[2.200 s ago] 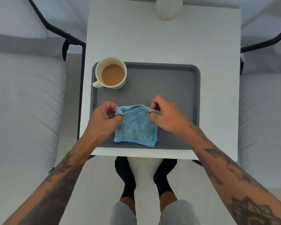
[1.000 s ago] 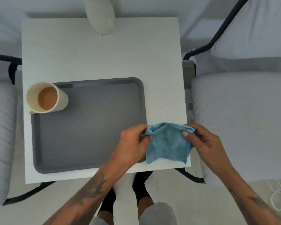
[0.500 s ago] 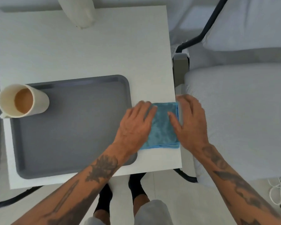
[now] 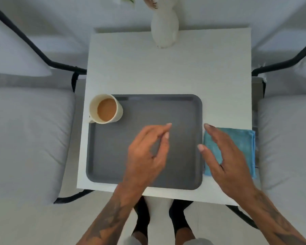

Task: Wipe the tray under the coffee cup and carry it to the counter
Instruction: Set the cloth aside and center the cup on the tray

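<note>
Both hands have left the folded blue cloth point(image 4: 237, 149); left hand point(image 4: 148, 152) and right hand point(image 4: 224, 161) hover empty, fingers apart, and a careless lift of the grey tray point(image 4: 184, 181) could slop the full coffee cup point(image 4: 105, 110) in its far-left corner

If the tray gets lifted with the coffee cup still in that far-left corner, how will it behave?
The tray would likely feel left-heavy, since the coffee cup sits in one corner. The cup looks well filled, so tilting may slosh it. The tray floor looks smooth, so the cup might slide.

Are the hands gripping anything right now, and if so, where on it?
Nothing. The left hand and right hand are both open; the blue cloth lies folded beside the tray.
</note>
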Motion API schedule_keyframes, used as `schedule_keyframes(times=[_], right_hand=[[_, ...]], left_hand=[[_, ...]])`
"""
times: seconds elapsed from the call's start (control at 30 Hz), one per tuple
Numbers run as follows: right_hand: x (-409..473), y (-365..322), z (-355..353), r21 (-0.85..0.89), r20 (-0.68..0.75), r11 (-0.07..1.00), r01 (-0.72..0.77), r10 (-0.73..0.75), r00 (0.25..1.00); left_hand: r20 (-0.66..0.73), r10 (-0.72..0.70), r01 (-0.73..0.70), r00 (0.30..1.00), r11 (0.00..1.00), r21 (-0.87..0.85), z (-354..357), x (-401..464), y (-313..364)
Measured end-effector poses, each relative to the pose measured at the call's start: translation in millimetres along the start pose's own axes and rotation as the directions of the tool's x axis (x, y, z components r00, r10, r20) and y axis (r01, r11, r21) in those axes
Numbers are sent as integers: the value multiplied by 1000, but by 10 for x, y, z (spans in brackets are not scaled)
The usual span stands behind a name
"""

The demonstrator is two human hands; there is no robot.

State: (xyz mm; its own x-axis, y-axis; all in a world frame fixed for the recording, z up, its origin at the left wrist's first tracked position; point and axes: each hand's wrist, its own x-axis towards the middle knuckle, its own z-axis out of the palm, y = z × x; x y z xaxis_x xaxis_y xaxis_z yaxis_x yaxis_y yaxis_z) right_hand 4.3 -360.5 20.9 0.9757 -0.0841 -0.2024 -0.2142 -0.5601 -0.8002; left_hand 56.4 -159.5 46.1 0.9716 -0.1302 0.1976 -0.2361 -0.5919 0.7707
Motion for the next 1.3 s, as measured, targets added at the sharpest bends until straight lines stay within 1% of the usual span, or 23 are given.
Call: schedule_keyframes(times=[0.03,0.1,0.17,0.23,0.3,0.4,0.43,0.5,0.6,0.7,0.83,0.9,0.97,1.03,1.13,1.3], right_hand=[[96,-213,125,93,6,996,12,-13,1000],[293,-554,444,207,20,976,64,-70,997],[484,-795,798,248,50,963,109,-125,991],[642,-944,1129,258,76,959,116,-140,987],[772,-1034,1391,252,93,963,99,-126,988],[903,-1073,1638,234,109,969,77,-104,989],[935,-1065,1690,225,113,972,72,-100,989],[987,-1040,1765,209,128,976,60,-89,988],[1022,-1028,1828,232,150,972,25,-61,987],[1026,-1026,1860,260,137,966,9,-46,990],[1011,-1026,1894,353,130,935,-25,-22,991],[989,-1035,1883,357,116,934,-19,-24,993],[925,-1038,1828,382,101,924,-9,-32,994],[807,-1042,1728,394,86,919,0,-37,996],[560,-1043,1527,360,49,933,11,-31,998],[185,-869,1198,300,18,954,5,-11,1000]], left_hand=[[-86,-47,49,995,999,16,-291,21,-113],[-187,-124,135,974,990,44,-783,55,-390],[-189,-164,183,968,979,85,-1111,114,-715],[-101,-176,189,979,972,139,-1284,209,-1045],[31,-182,175,983,971,165,-1344,320,-1346],[243,-172,146,955,982,123,-1297,424,-1680],[289,-169,145,942,984,101,-1278,436,-1749],[331,-164,155,929,986,53,-1256,447,-1825],[332,-153,171,931,985,-25,-1238,445,-1862],[324,-159,191,933,979,-67,-1219,444,-1873],[300,-144,197,943,968,-155,-1206,465,-1812],[288,-100,152,952,974,-166,-1208,476,-1770],[307,-60,113,950,981,-158,-1210,471,-1710],[312,-55,104,948,984,-143,-1200,429,-1622],[314,-83,141,946,976,-168,-1137,290,-1432],[402,-128,198,907,971,-137,-918,59,-1153]])
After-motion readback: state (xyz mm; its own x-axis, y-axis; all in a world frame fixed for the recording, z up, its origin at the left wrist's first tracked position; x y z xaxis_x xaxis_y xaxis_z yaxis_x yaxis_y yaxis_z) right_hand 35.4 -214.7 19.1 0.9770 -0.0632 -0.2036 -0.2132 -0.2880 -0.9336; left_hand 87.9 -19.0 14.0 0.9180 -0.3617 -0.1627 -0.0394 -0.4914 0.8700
